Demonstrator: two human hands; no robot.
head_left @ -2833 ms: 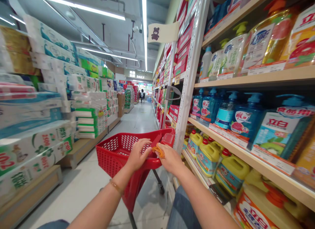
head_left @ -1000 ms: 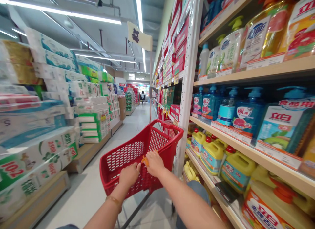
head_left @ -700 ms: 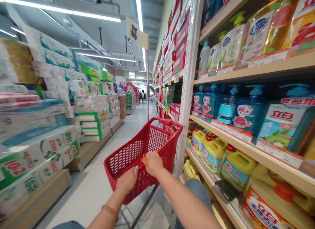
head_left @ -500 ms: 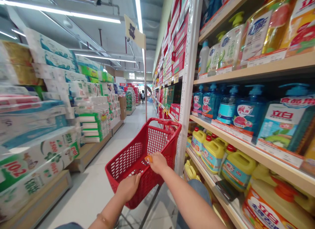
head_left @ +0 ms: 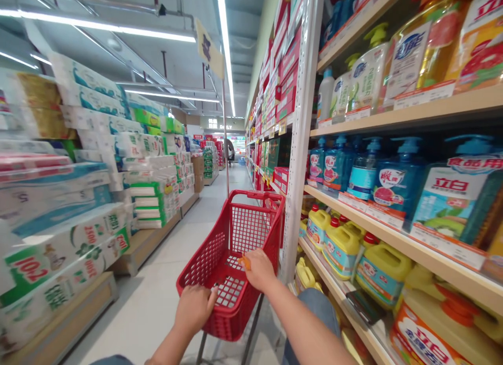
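Observation:
A red plastic shopping basket (head_left: 236,234), on thin metal legs, stands tilted in front of me with nothing seen inside. At its near left rim, my left hand (head_left: 195,306) is closed over the edge. My right hand (head_left: 257,269) closes over the near right rim, with a small orange thing (head_left: 245,262) showing at its fingers; what that is I cannot make out. A thin pole with a cream flag (head_left: 209,50) rises behind the basket.
Shelves (head_left: 393,210) with blue pump bottles (head_left: 396,179) and yellow jugs (head_left: 341,247) stand close on the right. Stacked paper packs (head_left: 94,239) line the left. A white upright (head_left: 302,140) stands just right of the basket. The tiled aisle (head_left: 157,265) runs ahead.
The basket has turned slightly, its near end swinging right. My left hand has shifted a little left and down along the rim, while my right hand has moved slightly right.

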